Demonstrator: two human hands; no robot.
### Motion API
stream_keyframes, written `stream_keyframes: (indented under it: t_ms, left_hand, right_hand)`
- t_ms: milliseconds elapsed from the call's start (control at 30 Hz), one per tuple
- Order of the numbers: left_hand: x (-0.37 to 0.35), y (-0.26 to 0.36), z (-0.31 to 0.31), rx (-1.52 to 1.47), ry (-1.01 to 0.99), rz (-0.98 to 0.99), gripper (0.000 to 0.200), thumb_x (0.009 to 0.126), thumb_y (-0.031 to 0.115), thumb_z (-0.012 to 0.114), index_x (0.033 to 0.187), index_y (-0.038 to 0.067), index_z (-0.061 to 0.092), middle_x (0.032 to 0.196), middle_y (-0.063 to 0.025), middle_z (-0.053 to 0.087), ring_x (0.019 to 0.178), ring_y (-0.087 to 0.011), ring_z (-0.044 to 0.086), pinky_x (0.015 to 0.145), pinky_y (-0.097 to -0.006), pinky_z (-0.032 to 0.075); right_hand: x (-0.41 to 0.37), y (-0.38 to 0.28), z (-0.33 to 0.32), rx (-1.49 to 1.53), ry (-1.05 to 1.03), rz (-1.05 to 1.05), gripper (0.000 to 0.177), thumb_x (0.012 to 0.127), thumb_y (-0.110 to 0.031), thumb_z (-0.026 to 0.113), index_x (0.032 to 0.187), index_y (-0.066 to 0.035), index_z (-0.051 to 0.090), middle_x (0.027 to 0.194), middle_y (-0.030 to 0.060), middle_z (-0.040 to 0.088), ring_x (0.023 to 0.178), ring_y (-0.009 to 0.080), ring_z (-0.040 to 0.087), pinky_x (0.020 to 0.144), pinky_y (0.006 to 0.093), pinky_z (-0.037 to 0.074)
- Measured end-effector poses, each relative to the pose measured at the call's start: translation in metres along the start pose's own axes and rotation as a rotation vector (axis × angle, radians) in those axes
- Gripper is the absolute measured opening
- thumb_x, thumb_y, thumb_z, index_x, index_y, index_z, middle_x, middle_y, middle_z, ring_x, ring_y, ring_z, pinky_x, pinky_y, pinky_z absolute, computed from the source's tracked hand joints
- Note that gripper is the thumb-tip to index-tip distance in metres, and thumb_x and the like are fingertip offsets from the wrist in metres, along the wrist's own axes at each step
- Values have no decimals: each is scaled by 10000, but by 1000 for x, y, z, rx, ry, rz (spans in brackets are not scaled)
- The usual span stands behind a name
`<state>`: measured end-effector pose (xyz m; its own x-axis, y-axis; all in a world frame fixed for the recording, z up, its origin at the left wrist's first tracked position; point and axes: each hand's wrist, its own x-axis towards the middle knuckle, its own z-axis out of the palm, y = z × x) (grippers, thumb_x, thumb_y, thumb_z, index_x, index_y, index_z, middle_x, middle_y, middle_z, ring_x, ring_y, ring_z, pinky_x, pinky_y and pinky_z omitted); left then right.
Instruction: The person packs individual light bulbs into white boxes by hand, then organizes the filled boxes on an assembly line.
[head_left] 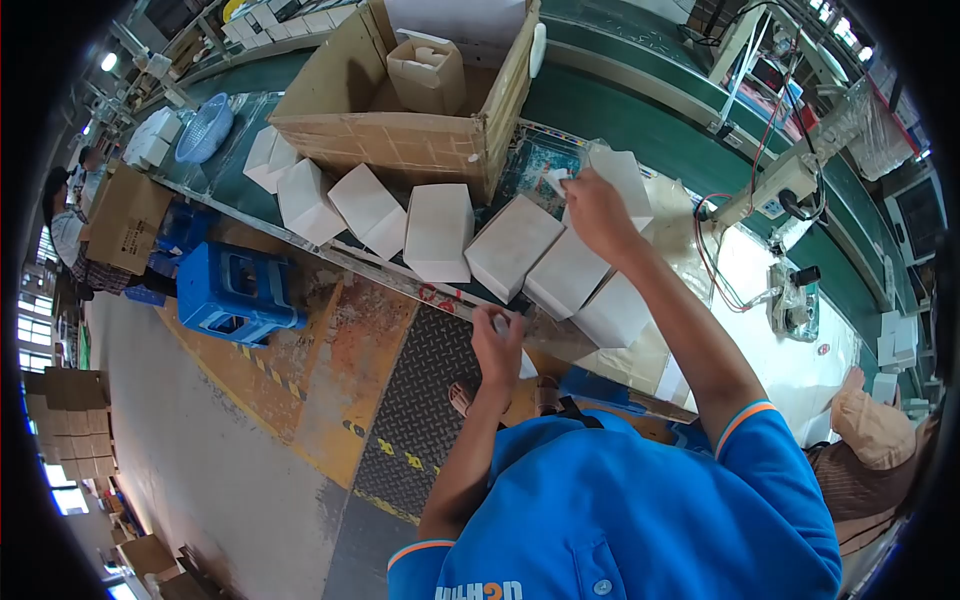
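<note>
Pinching small white paper tab in right hand beside white cardboard box — left hand fisted round small white piece.

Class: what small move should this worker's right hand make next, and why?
Probably press the small white piece in the right hand onto the white box it touches; the left hand holds another white item lower down, off the boxes.

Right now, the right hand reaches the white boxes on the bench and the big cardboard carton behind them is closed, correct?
Not quite. The head view shows the cardboard carton open, flaps up, with a small brown box inside. The right hand does reach the white boxes.
</note>
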<state>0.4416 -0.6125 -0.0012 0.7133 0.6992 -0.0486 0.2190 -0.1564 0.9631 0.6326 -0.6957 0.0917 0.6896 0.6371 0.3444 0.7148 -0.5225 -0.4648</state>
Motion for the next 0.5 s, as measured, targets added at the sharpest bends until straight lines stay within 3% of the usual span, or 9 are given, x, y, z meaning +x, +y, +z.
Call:
stream_keyframes:
  t_ms: [100,200,233,267,300,367,400,467,500]
  left_hand:
    - [27,3,0,114,-40,221,241,780,97,612,922,7,439,779,-147,548,720,-263,566,649,-349,438]
    - [33,-5,5,68,-86,79,279,778,126,634,926,3,432,828,-144,539,777,-264,554,692,-354,424]
    - [35,-12,9,16,-84,33,292,779,150,643,921,-1,438,853,-128,527,801,-241,539,723,-332,418]
    - [35,-39,18,134,60,461,263,791,150,630,901,8,439,819,-133,534,774,-262,556,688,-348,425]
    - [36,-35,18,131,56,463,263,791,150,630,901,8,439,819,-133,534,774,-262,556,688,-348,425]
    - [36,-29,15,117,-3,352,258,787,143,638,889,12,441,786,-132,541,725,-276,553,653,-354,426]
    - [34,-24,13,110,-29,291,255,785,139,642,883,14,441,770,-131,545,701,-284,551,635,-356,427]
    - [32,-19,9,97,-89,177,252,781,132,649,870,18,443,737,-130,553,652,-299,548,600,-361,428]
    - [33,-19,10,93,-87,178,252,781,132,649,870,18,443,737,-130,553,652,-299,548,600,-361,428]
  right_hand:
    - [-11,-27,26,-21,-35,-7,157,748,16,476,855,36,589,885,223,535,836,379,547,729,424,451]
    - [-33,-70,48,40,-62,-3,200,737,-14,492,915,11,581,890,199,526,861,362,539,753,426,443]
    - [-44,-89,58,124,-185,12,225,723,-24,506,934,-3,582,874,188,522,863,350,533,755,420,438]
    - [-52,-102,64,210,-307,26,253,709,-34,520,953,-17,584,859,176,518,864,338,527,758,413,433]
    - [-55,-108,60,207,-305,30,253,709,-34,520,953,-17,584,859,176,518,864,338,527,758,413,433]
    - [-55,-119,52,163,-351,-240,261,697,-57,538,953,-35,589,837,158,513,836,321,518,741,394,429]
    - [-41,-106,50,299,-124,-226,258,706,-43,531,957,-48,589,815,141,509,825,311,515,724,388,422]
    - [0,-75,27,111,89,-89,211,716,-26,521,913,-37,594,794,145,512,782,318,524,687,388,427]
    - [17,-54,19,25,61,-17,202,722,-3,507,896,-29,606,784,158,516,740,331,531,659,397,437]
